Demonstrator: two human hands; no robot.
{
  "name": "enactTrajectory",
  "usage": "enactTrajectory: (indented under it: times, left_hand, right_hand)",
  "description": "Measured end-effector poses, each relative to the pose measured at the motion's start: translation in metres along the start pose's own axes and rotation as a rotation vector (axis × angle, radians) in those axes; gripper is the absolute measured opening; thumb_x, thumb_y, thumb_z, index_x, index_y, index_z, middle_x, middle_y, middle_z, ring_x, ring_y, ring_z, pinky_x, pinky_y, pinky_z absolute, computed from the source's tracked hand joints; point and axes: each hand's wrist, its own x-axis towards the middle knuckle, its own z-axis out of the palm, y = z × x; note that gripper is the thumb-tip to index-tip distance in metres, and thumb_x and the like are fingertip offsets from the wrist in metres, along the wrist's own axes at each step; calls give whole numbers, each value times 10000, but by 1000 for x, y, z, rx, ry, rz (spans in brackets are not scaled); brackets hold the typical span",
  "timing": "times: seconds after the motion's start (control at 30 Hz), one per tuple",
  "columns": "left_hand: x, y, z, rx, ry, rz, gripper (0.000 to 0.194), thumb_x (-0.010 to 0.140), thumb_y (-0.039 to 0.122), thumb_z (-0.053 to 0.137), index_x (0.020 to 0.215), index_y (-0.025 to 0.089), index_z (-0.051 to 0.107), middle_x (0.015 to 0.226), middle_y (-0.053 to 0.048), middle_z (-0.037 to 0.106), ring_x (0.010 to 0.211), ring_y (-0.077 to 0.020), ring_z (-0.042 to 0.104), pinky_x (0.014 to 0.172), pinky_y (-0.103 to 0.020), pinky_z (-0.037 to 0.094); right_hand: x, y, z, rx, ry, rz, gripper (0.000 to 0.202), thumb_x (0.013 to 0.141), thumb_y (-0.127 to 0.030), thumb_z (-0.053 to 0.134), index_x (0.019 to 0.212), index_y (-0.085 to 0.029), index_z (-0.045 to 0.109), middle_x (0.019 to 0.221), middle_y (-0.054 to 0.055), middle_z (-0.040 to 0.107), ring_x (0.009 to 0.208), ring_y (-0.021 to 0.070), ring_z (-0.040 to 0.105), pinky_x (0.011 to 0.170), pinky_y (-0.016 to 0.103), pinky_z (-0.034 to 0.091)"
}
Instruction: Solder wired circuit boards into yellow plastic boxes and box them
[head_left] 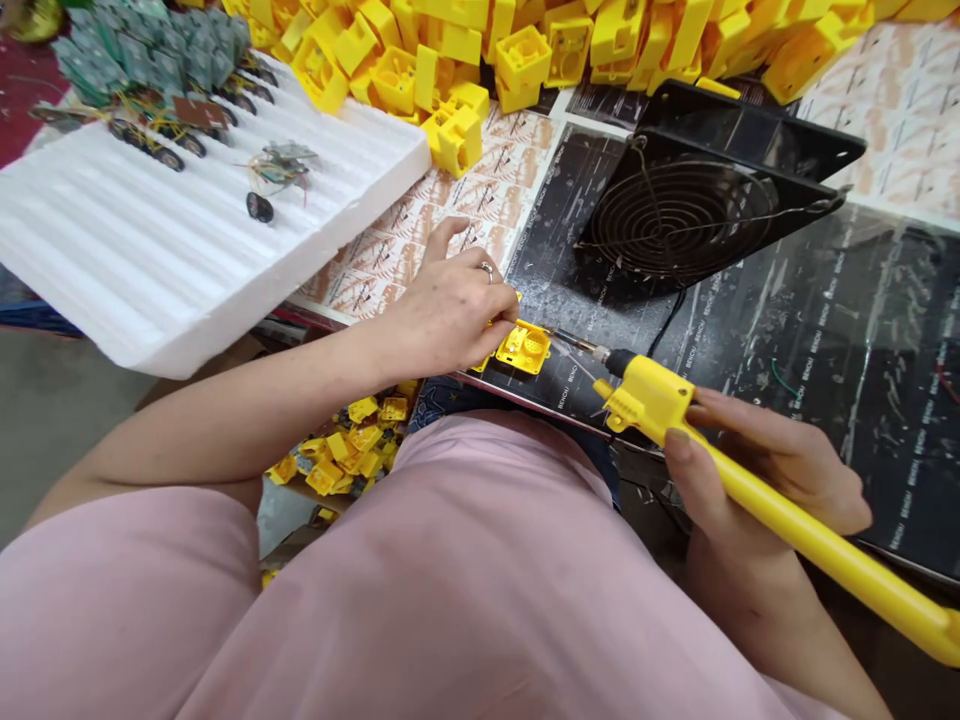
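Observation:
My right hand (757, 470) is wrapped round the yellow handle of a soldering tool (660, 395), whose metal tip points left at a small open yellow case (525, 347). The case lies at the table's front edge, with small parts inside. My left hand (457, 305), with a ring on one finger, is at the left side of the case. Its thumb and a finger are pinched together there, and whatever lies between them is hidden. Another yellow piece shows partly beneath those fingers.
A black fan (675, 215) with a wire guard stands behind the tool. Many yellow cases (450, 130) are piled at the back. At the left, a white foam tray (225, 270) bears grey parts with wires (150, 60). More yellow pieces (337, 460) lie below the table edge.

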Motion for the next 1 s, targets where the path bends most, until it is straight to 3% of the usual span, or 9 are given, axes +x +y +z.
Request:
enactTrajectory:
  times: [0.07,0.2,0.33,0.6,0.8,0.93,1.0]
  left_hand:
    - [0,2,3,16,2,2,246,895,291,558,751,256,753,677,-7,655,955,-271,679,1219,-774,294]
    - [1,6,6,83,-3,28,242,885,270,541,741,240,733,654,-12,635,944,-273,675,1184,-755,363]
    - [2,7,5,165,-21,67,249,888,261,525,729,226,713,656,-14,632,922,-262,670,1165,-738,409]
    - [3,5,7,95,-2,52,232,863,273,541,683,246,684,646,2,618,925,-256,649,1177,-739,377]
    - [6,8,-1,168,-102,53,215,894,271,558,705,230,652,721,-6,655,998,-260,653,1224,-667,369]
    - [7,13,-7,202,-173,20,230,955,294,567,755,206,641,821,-12,704,1105,-257,637,1255,-615,341]
    - [7,14,-8,160,-184,0,258,991,319,551,782,191,634,860,-9,714,1156,-257,627,1272,-593,309]
  right_hand:
    - [2,-4,5,74,-3,-131,548,756,-136,870,1268,-291,753,892,6,797,676,232,751,599,366,661]
    - [10,-17,13,99,-138,-160,376,833,-72,786,1134,-288,722,808,-28,751,664,199,730,618,355,652]
    - [17,-23,17,34,-152,-218,256,830,-96,823,965,-251,670,787,-22,737,666,169,728,578,300,628]
    - [33,-19,20,-44,-249,-428,247,831,-132,856,922,-203,638,769,-4,756,626,138,723,579,248,603]
    - [37,-16,1,-71,-231,-297,75,1022,-276,646,949,-265,640,769,-7,729,654,144,719,607,272,613]
    - [34,-18,-4,-119,-300,-240,176,930,-159,738,963,-301,639,809,-33,750,660,162,727,577,298,607]
    - [30,-21,-2,-80,-232,-203,256,880,-135,791,1021,-309,667,826,-41,753,693,172,737,599,305,620]
